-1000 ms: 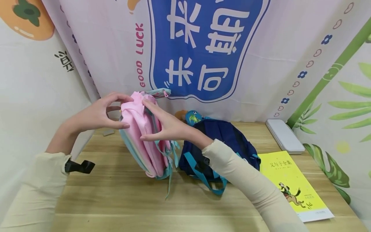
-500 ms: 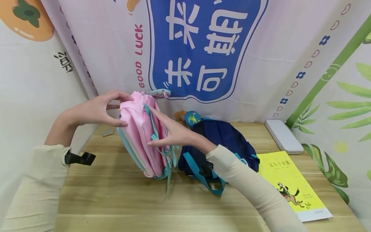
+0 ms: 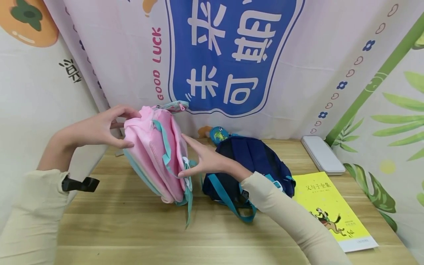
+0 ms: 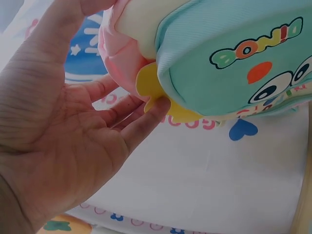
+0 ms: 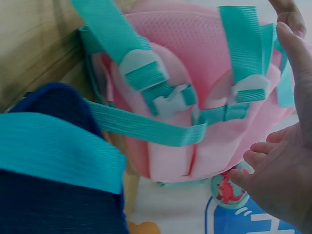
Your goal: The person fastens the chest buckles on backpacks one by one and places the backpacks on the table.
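A small pink and mint backpack [image 3: 155,154] stands tilted on the table. Its mint front pocket [image 4: 229,63] with cartoon eyes and a yellow flap [image 4: 151,83] faces the left wrist camera. My left hand [image 3: 96,127] holds one corner, thumb on the pink side and fingers at the yellow flap. On the strap side, my right hand [image 3: 212,158] is spread, fingers extended beside the pink back panel; whether it touches is hard to tell. Teal shoulder straps [image 5: 239,44] with white buckles hang there, and a round dinosaur-print pouch [image 5: 229,187] dangles from the bag.
A navy backpack [image 3: 251,162] with teal straps lies right of the pink one. Further right are a yellow book [image 3: 318,198] and a pale oblong case [image 3: 322,154]. Printed cloth [image 3: 291,95] hangs behind the table [image 3: 132,232].
The pink backpack has shifted slightly left and turned, showing more of its side and strap. My right hand has moved down and rightward from its upper part; my left hand has moved left with the bag.
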Demonstrator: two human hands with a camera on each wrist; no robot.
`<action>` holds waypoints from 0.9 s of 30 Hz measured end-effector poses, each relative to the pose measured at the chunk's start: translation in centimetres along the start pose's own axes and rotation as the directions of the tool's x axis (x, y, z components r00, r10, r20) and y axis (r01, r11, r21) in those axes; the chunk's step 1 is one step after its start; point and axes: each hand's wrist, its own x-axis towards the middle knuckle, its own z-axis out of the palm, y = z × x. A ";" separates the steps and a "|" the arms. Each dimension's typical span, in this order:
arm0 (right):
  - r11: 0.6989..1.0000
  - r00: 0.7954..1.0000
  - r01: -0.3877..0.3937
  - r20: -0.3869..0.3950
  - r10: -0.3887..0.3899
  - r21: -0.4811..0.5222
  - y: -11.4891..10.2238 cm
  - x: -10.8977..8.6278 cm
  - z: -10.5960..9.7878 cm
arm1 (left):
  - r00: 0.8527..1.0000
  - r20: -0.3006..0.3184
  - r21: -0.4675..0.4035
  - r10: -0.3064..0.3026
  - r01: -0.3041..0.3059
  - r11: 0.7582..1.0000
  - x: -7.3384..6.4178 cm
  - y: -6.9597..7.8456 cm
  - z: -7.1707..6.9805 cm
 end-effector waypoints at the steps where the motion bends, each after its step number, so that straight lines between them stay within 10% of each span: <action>1: 1.000 1.000 -0.001 0.004 0.001 0.002 0.2 -0.1 0.2 | 1.000 -0.002 0.002 0.003 -0.003 1.000 -0.1 -0.1 -0.1; 27: 1.000 0.991 0.015 0.134 -0.011 -0.022 3.3 -0.5 4.7 | 0.998 -0.063 0.024 0.010 -0.009 1.000 -3.3 -2.6 -0.7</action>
